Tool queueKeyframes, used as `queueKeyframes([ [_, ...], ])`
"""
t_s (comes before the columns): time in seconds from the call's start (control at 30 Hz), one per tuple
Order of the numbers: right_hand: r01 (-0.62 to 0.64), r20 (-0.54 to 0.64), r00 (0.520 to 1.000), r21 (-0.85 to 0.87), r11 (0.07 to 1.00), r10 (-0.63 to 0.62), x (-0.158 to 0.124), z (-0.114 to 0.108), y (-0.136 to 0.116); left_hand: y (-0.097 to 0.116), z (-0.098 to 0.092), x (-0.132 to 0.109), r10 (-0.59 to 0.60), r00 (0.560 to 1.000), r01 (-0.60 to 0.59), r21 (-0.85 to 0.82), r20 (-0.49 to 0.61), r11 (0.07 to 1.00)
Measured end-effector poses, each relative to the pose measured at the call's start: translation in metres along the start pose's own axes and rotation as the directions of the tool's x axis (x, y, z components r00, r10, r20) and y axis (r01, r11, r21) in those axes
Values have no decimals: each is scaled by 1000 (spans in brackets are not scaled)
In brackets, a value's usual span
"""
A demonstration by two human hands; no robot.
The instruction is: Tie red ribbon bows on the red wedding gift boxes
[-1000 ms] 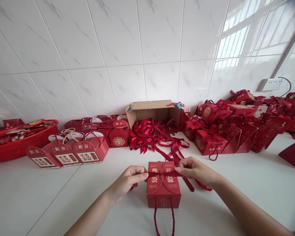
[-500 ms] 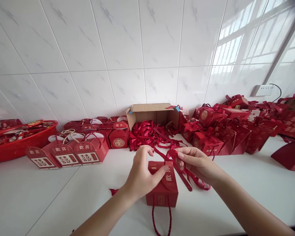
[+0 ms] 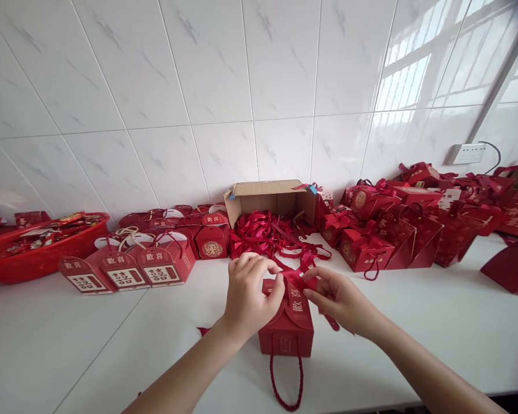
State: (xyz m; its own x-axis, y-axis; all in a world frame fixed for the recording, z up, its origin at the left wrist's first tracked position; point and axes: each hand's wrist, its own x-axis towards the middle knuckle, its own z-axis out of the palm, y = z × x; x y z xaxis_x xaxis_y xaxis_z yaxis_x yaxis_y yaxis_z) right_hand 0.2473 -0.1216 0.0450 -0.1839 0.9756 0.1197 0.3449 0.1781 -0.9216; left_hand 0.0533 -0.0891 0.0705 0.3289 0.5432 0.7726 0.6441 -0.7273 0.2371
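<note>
A small red gift box [image 3: 287, 330] with gold characters stands on the white counter [image 3: 90, 345] in front of me, its red cord handle [image 3: 287, 379] hanging toward me. A red ribbon [image 3: 300, 280] crosses the box's top. My left hand [image 3: 248, 293] is closed, pinching the ribbon above the box's left flap. On the right side my right hand [image 3: 339, 299] pinches the same ribbon, with loose ribbon ends trailing beneath it.
An open cardboard box [image 3: 270, 198] spills red ribbons [image 3: 267, 230] by the tiled wall. Red boxes with handles [image 3: 155, 259] stand to the left beside a red basket [image 3: 34, 244]. Finished ribbon-tied boxes [image 3: 397, 224] pile up at the right. A wall socket [image 3: 469, 153] is at the far right.
My hands went from pulling the ribbon flat across the box to lifting and crossing it over the top. They have now come together low over the flaps.
</note>
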Motion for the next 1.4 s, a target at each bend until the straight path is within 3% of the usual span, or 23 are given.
queueKeyframes([
  [0.17, 140, 8, 989, -356, 924, -147, 1, -9, -3, 1, -7, -1, 25, 999, -25, 12, 20, 1000],
  [0.23, 193, 25, 979, -421, 886, -202, 4, -16, -7, 1, -9, -2, 21, 999, -21, 19, 29, 1000],
  [0.4, 293, 24, 956, -195, 936, -294, 13, -12, -13, 0, -9, -3, 4, 1000, -5, 23, 25, 1000],
  [0.53, 260, -25, 964, -90, 961, -263, 15, 0, -16, -2, -7, -3, -5, 1000, 5, 14, 9, 1000],
  [0.73, 199, 34, 979, 56, 978, -201, 17, 12, -11, -2, -4, -4, -8, 1000, 8, -9, -15, 1000],
  [0.87, 195, -6, 980, 152, 969, -197, 22, 27, -4, 0, -4, -5, -15, 1000, 14, -31, -24, 999],
  [1.0, 173, -93, 983, 210, 962, -156, 24, 37, 0, -8, -13, -8, -123, 988, 140, -194, 96, 971],
  [1.1, 153, -134, 983, 215, 965, -126, 22, 38, 1, -22, -20, -11, -307, 913, 386, -333, 268, 860],
  [1.2, 122, -146, 984, 145, 982, -101, 20, 35, 1, -36, -21, -16, -470, 764, 630, -352, 443, 692],
  [1.3, 77, -178, 982, 51, 996, -67, 18, 33, -2, -42, -14, -23, -459, 612, 772, -362, 644, 523],
  [1.4, 79, -113, 991, 92, 993, -69, 15, 31, -4, -45, -6, -29, -366, 501, 851, -371, 784, 371],
])
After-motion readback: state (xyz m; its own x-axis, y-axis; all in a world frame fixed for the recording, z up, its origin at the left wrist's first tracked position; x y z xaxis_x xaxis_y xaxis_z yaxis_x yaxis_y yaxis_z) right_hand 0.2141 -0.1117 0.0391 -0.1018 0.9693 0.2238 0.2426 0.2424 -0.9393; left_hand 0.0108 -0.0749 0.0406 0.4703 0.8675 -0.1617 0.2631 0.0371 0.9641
